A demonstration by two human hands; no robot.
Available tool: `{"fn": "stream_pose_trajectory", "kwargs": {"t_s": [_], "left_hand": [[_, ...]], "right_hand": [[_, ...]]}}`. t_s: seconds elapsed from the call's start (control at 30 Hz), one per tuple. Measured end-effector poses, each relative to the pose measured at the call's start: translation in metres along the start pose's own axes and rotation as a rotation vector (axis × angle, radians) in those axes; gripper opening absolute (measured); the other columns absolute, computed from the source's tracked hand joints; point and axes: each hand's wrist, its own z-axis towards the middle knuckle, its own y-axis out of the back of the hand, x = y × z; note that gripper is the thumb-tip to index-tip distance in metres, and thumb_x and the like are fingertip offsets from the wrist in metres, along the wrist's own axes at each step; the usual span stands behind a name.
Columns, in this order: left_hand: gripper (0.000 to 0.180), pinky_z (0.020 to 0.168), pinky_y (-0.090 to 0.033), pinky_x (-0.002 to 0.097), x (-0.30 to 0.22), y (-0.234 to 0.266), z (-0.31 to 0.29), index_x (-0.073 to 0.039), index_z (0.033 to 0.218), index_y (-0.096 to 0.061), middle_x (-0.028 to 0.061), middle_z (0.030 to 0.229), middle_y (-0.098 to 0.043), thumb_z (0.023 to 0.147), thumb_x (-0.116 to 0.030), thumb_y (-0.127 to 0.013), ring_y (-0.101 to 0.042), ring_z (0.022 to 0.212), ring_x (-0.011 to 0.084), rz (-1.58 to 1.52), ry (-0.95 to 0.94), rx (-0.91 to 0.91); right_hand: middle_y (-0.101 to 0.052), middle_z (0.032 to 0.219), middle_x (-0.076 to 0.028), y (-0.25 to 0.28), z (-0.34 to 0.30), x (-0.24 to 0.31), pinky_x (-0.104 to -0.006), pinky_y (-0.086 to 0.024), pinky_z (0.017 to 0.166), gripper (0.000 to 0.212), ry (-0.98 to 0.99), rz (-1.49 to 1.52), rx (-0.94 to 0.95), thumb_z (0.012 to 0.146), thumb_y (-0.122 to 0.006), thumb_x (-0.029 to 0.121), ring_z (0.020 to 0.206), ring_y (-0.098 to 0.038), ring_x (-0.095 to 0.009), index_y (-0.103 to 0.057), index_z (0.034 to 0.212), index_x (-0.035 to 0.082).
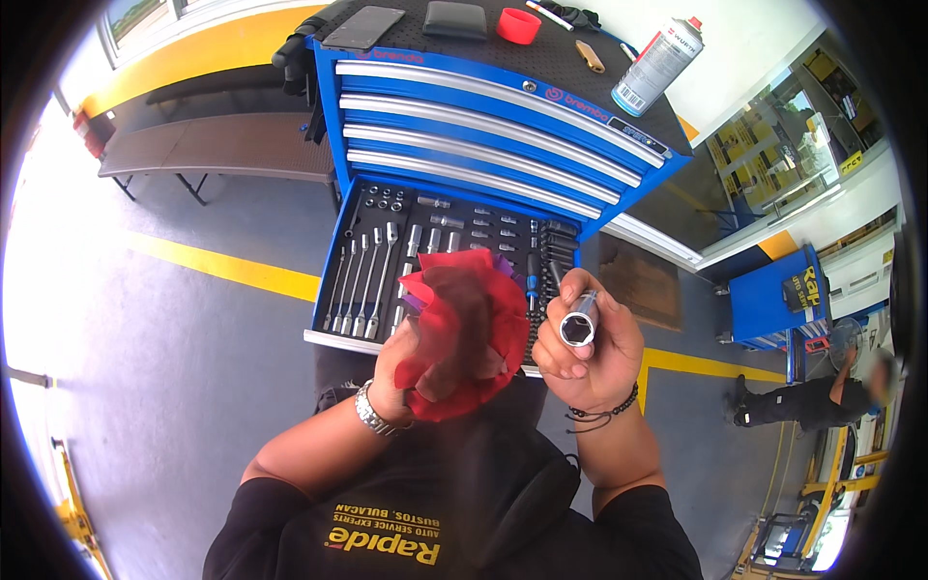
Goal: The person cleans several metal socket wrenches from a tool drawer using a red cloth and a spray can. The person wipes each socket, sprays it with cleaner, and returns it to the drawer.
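In my left hand (391, 372) is a bunched red rag (469, 333), stained dark in the middle, which hides most of the fingers. My right hand (604, 362) grips a long chrome socket (578, 327) between thumb and fingers, its hexagonal opening facing up toward me. Just beyond both hands, an open drawer (324, 338) of the blue tool cabinet holds wrenches (372, 280), sockets (414, 240) and a blue-and-black screwdriver (533, 280) in dark foam. The rag covers part of the drawer's middle.
The blue cabinet (483, 116) bears a spray can (659, 66), red ring (519, 26), phone (363, 28) and black wallet (454, 19). A brown bench (213, 145) stands left. At right are another blue cabinet (768, 295) and a person (822, 401) in dark clothes.
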Motion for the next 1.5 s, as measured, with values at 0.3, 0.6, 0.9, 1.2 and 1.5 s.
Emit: {"fn": "stream_pose_trajectory", "kwargs": {"t_s": [0.3,0.6,0.9,1.2,1.5], "left_hand": [[0.094,0.102,-0.046,0.0517,-0.011,-0.004,-0.01,-0.012,0.153,-0.027,0.0208,0.143,-0.047,0.083,-0.062,-0.064,-0.055,0.123,0.0369,0.085,-0.162,0.131],[0.062,0.108,-0.043,0.0522,-0.005,0.009,-0.011,-0.012,0.151,-0.031,0.017,0.146,-0.044,0.094,-0.02,-0.055,-0.049,0.133,0.0345,0.134,-0.288,0.21],[0.046,0.102,-0.047,0.0467,-0.014,-0.028,0.002,-0.007,0.131,-0.058,0.0272,0.137,-0.043,0.085,-0.001,-0.065,-0.05,0.126,0.0398,1.096,-0.878,0.337],[0.053,0.067,-0.057,0.0385,-0.033,-0.041,0.009,-0.007,0.121,-0.061,0.0158,0.108,-0.062,0.072,-0.012,-0.081,-0.067,0.086,0.032,1.476,-0.938,0.34],[0.021,0.066,-0.051,0.0343,-0.027,-0.032,0.004,-0.005,0.104,-0.061,0.0124,0.091,-0.064,0.088,-0.015,-0.072,-0.064,0.078,0.0238,1.227,-0.931,0.297]], "right_hand": [[-0.058,0.07,-0.008,-0.014,-0.007,-0.005,-0.0309,-0.043,0.054,0.023,0.201,-0.333,-0.212,0.101,-0.056,0.023,0.056,-0.053,-0.016,-0.053,0.113,0.003],[-0.062,0.074,-0.008,-0.018,-0.013,-0.007,-0.028,-0.045,0.048,0.026,0.259,-0.418,-0.221,0.096,-0.067,0.026,0.058,-0.054,-0.011,-0.055,0.102,0.004],[-0.065,0.08,-0.009,-0.024,-0.01,-0.017,-0.0266,-0.047,0.048,0.021,0.231,-0.467,-0.318,0.098,-0.064,0.025,0.061,-0.059,-0.013,-0.054,0.094,0.007],[-0.068,0.091,-0.009,-0.026,-0.007,-0.026,-0.0272,-0.052,0.071,0.018,0.288,-0.601,-0.365,0.099,-0.061,0.02,0.081,-0.064,-0.013,-0.054,0.094,0.004],[-0.066,0.096,-0.01,-0.012,-0.016,-0.034,-0.0258,-0.048,0.074,0.021,0.48,-1.205,-0.263,0.096,-0.065,0.018,0.084,-0.06,-0.012,-0.058,0.104,0.0]]}}
